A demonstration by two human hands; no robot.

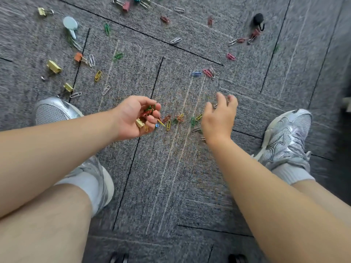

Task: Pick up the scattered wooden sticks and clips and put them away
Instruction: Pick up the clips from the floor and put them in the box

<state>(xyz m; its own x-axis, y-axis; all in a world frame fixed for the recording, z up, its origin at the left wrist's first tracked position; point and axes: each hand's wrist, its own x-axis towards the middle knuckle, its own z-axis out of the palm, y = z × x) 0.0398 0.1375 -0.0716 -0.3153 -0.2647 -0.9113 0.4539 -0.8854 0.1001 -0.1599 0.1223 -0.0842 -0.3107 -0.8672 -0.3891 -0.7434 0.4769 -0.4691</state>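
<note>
My left hand (135,116) is cupped palm up around a bunch of coloured clips (145,115): red, green and yellow paper clips plus a gold binder clip. My right hand (218,116) hovers palm down, fingers spread, over several paper clips (178,118) lying on the grey carpet (171,186) between both hands. A silver clip (203,138) peeks out beside its wrist. More clips are scattered farther off: a yellow paper clip (98,75), a blue one (196,73), a pink one (230,56) and gold binder clips (54,66). No wooden sticks are visible.
My silver shoes stand at the left (55,111) and right (286,137), with my bare knees in the foreground. A pale round spoon-like object (70,23) lies far left, a black hook-shaped thing (258,19) far right. Binder clips (126,5) lie along the top edge.
</note>
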